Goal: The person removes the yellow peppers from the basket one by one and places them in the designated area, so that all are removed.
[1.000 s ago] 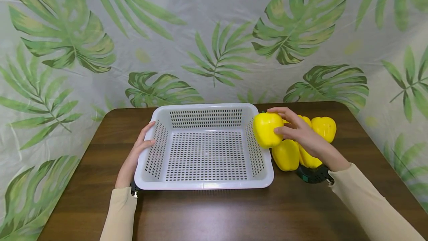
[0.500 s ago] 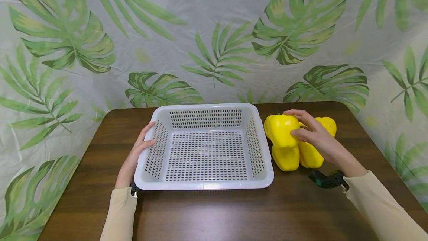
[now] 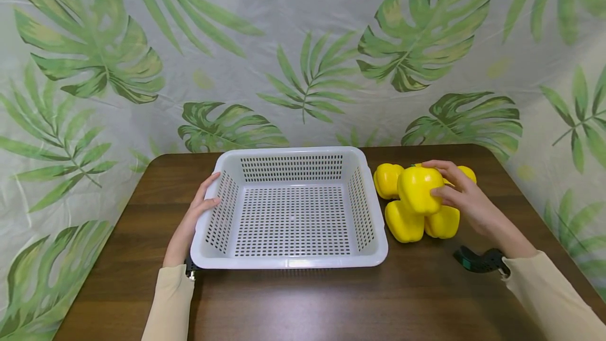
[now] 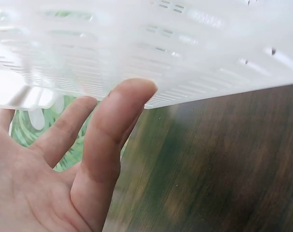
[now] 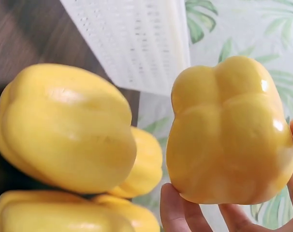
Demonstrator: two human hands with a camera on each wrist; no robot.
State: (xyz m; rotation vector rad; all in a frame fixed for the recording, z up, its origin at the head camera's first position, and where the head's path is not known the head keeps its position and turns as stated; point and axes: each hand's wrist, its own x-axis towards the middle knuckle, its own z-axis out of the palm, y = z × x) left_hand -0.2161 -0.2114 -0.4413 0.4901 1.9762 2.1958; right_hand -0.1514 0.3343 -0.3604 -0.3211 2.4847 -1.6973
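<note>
In the head view my right hand (image 3: 466, 196) holds a yellow bell pepper (image 3: 419, 189) above several other yellow peppers. Its thumb and fingers are at the sides of that pepper (image 5: 233, 135) in the right wrist view. Below and beside it are a front pepper (image 3: 403, 223), a back pepper (image 3: 387, 180) and another front pepper (image 3: 443, 222); more are partly hidden behind the hand. At the left side of a white perforated plastic basket (image 3: 289, 262), my left hand (image 3: 191, 217) rests with extended fingers and thumb touching the rim. In the left wrist view the thumb (image 4: 108, 130) lies against the basket wall.
The basket's slotted floor (image 3: 292, 220) is bare. Everything stands on a dark brown wooden table (image 3: 303, 304), with a leaf-patterned cloth (image 3: 303, 67) hanging behind it. A black wrist strap (image 3: 480, 261) hangs at the right wrist.
My right hand has moved right with the pepper, from beside the basket's right rim to over the other peppers. The left hand and the basket have not moved.
</note>
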